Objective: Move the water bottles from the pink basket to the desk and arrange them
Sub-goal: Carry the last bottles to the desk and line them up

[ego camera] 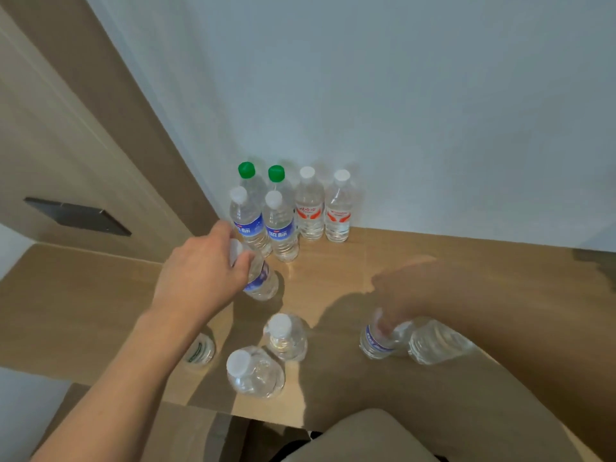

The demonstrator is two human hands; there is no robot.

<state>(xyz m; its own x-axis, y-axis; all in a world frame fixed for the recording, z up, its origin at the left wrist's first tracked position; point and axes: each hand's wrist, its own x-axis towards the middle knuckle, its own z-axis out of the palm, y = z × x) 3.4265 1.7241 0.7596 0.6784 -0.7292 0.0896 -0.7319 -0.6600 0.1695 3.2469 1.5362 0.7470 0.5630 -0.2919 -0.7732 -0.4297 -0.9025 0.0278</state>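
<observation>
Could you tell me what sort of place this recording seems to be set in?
Probably a bedroom or hotel-style room: a light wooden desk fitted against a plain white wall, with a beige panelled cabinet at its left and bottled water lined up by the wall.

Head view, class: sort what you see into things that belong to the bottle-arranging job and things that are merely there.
Part of the job:
- left hand gripping a blue-label bottle
- right hand, blurred, over another blue-label bottle
- arranged bottles by the wall
- loose bottles near the front edge
- desk

Merely there:
- dark wall plate
- white wall
</observation>
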